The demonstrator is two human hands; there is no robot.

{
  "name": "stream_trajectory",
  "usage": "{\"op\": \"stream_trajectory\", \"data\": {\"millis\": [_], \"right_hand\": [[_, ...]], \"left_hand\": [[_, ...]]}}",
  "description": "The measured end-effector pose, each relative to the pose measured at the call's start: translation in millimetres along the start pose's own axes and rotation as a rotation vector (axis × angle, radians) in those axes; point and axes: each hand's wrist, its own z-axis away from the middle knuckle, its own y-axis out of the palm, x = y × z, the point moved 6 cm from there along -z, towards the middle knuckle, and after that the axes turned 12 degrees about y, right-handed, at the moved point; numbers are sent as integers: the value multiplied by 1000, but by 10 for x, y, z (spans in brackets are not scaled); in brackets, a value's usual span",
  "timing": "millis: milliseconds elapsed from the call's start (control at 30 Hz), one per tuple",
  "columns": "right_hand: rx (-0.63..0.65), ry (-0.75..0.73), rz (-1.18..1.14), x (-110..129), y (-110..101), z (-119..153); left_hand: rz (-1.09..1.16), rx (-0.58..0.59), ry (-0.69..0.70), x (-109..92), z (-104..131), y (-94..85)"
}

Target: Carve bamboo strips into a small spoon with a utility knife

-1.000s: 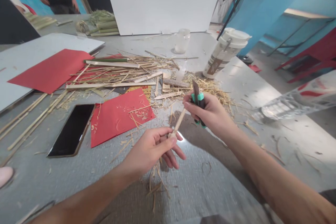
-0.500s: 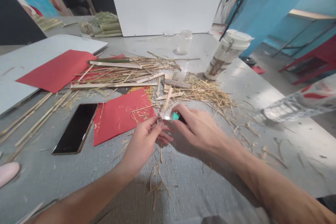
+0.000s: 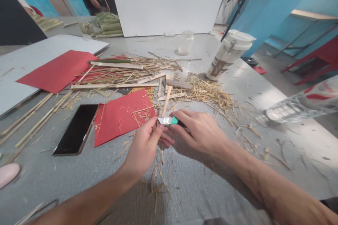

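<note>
Our left hand (image 3: 141,146) pinches the near end of the pale wooden strip (image 3: 166,102), which points away from us. Our right hand (image 3: 199,129) grips the utility knife (image 3: 174,120), its blade across the strip, close to our left fingertips. For controlled cutting, we should brace the strip, keep the stroke shallow and clear those fingertips. Beyond lie straw-like shavings (image 3: 211,89), then a lidded tumbler (image 3: 224,58).

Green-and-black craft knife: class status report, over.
Right hand grips knife, silver blade at pale flat wooden strip. Left hand pinches strip. Loose tan shavings below.
</note>
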Motion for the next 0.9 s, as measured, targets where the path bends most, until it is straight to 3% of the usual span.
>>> {"op": "stream_trajectory", "data": {"millis": [467, 667, 900], "right_hand": [[-31, -31, 37, 15, -19, 21], [-102, -54, 75, 41, -29, 30], [-212, -148, 142, 99, -143, 77]], "left_hand": [[-79, -1, 65, -70, 34, -10], [-153, -13, 71, -88, 88, -28], [-80, -73, 57, -210, 175, 23]]}}
